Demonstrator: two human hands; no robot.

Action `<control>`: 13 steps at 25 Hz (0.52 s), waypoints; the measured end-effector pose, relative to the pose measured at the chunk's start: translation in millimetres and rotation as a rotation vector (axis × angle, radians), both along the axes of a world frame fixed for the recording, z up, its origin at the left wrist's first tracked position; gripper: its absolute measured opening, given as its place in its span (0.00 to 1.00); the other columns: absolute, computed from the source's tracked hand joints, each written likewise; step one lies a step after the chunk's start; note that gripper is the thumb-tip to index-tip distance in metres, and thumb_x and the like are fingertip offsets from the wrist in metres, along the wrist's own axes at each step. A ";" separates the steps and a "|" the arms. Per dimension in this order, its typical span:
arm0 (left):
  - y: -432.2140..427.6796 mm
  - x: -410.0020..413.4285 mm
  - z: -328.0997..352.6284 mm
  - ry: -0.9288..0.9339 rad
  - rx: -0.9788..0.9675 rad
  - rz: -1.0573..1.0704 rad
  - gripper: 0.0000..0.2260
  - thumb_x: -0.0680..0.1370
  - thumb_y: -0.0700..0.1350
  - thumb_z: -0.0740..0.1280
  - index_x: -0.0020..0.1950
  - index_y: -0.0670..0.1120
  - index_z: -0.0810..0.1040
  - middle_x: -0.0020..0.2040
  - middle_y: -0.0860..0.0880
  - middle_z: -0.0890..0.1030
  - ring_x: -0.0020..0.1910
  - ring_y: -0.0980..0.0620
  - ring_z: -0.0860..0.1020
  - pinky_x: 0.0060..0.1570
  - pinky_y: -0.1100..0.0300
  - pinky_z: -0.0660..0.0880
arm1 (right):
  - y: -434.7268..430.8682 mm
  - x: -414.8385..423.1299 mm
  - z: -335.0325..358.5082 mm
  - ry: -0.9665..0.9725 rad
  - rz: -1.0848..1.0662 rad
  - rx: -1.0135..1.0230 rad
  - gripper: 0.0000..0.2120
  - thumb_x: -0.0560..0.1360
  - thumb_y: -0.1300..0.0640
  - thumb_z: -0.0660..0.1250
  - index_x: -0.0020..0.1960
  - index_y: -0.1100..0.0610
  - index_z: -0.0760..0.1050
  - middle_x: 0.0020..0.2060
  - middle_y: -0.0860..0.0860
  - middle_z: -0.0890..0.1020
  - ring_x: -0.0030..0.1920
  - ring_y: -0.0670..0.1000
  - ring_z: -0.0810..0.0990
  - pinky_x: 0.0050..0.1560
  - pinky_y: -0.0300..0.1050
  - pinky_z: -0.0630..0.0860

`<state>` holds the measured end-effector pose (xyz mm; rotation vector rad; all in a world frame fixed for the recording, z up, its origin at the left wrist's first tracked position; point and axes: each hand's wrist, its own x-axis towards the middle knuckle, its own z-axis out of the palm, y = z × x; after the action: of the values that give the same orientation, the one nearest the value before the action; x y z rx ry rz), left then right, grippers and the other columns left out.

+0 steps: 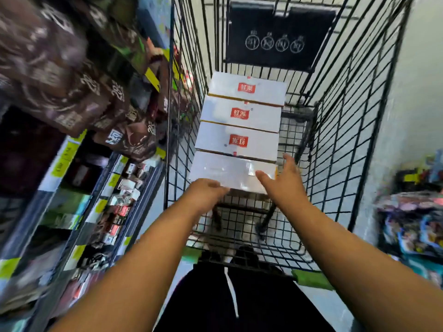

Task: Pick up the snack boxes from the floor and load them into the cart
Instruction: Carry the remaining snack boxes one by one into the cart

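Four white snack boxes [239,130], three showing red logos, lie flat, touching in a row along the left side inside the black wire cart [340,144].

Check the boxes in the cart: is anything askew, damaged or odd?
No damage shows. Four white boxes sit in a neat row in the cart. One oddity: the third box has its red logo upside down, so it is turned opposite to the two beyond it.

4 boxes [236,140] fill cart [340,130] left; right lane free.
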<state>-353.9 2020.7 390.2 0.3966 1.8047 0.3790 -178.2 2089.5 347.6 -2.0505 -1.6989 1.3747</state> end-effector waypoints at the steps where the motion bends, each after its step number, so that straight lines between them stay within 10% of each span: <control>1: 2.2 -4.5 19.4 0.069 0.053 -0.071 0.22 0.77 0.49 0.69 0.70 0.44 0.72 0.63 0.45 0.77 0.56 0.48 0.78 0.52 0.62 0.75 | 3.9 -4.4 21.5 0.015 0.036 0.023 0.39 0.72 0.45 0.71 0.75 0.56 0.57 0.71 0.57 0.67 0.70 0.58 0.66 0.69 0.52 0.66; 13: -66.9 -43.0 306.6 0.366 0.898 0.151 0.17 0.80 0.49 0.65 0.69 0.50 0.70 0.63 0.48 0.78 0.51 0.58 0.77 0.56 0.61 0.71 | -56.9 -95.5 326.8 0.535 0.237 0.350 0.27 0.73 0.46 0.71 0.70 0.48 0.68 0.63 0.48 0.73 0.58 0.50 0.76 0.55 0.44 0.72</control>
<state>-396.9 1953.8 696.8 0.9990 1.9365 1.3032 -273.7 2032.5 674.4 -1.1928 -1.8012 1.3982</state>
